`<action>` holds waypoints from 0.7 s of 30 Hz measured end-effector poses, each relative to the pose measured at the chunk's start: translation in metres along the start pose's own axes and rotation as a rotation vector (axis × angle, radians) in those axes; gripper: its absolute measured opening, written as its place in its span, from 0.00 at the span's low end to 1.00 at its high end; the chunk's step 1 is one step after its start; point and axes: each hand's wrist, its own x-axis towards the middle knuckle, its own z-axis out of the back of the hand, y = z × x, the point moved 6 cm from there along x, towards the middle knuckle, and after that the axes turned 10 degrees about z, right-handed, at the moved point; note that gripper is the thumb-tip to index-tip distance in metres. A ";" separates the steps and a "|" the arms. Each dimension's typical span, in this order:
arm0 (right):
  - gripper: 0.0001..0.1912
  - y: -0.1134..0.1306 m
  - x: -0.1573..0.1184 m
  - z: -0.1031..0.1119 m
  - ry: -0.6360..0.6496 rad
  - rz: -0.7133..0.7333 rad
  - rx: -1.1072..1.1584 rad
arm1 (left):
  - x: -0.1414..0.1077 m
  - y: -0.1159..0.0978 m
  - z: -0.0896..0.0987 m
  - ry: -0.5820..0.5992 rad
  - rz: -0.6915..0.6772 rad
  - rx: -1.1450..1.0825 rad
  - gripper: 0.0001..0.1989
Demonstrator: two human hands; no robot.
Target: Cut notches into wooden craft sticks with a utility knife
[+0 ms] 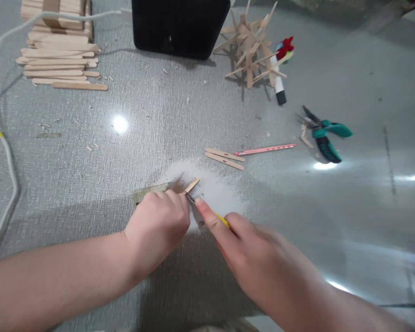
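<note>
My left hand (161, 219) is closed around a wooden craft stick (192, 185), whose free end points up and to the right. In my right hand (242, 242) is a yellow-handled craft knife (222, 219), with the forefinger stretched along it. The knife's blade touches the stick just beyond my left fist. Most of the handle is hidden in the palm. Beyond my hands lie two craft sticks (224, 161) with small dark slots in their middles. A pink pencil (266, 149) rests with one end by them.
Loose craft sticks (58, 64) are piled at the upper left, near a white cable (12, 170). A black device (180, 27) stands at the back. Right of it are a stick structure (251, 50), a white marker (279, 87) and green-handled pliers (327, 133). Wood shavings dot the grey table (124, 161).
</note>
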 end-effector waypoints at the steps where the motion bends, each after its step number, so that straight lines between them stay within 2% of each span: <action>1: 0.34 -0.002 0.003 0.005 0.036 0.007 -0.011 | 0.000 0.000 0.000 -0.009 -0.008 -0.006 0.12; 5: 0.32 -0.002 0.004 0.007 0.023 0.013 -0.011 | 0.001 0.000 0.000 -0.017 -0.009 -0.021 0.12; 7: 0.33 0.001 -0.003 -0.002 -0.035 -0.012 0.005 | 0.001 0.000 0.000 -0.008 -0.001 -0.022 0.12; 11: 0.42 0.005 -0.014 -0.021 -0.106 -0.059 0.116 | 0.001 0.000 0.000 0.007 0.009 -0.027 0.13; 13: 0.40 0.004 -0.013 -0.025 -0.102 -0.068 0.167 | 0.001 0.000 -0.001 0.035 0.004 -0.032 0.12; 17: 0.32 0.001 -0.010 -0.019 -0.086 -0.086 0.261 | 0.002 0.001 -0.002 0.064 0.008 -0.023 0.11; 21: 0.31 -0.005 -0.022 0.001 -0.215 -0.186 0.323 | 0.001 0.000 -0.005 0.070 0.016 -0.012 0.11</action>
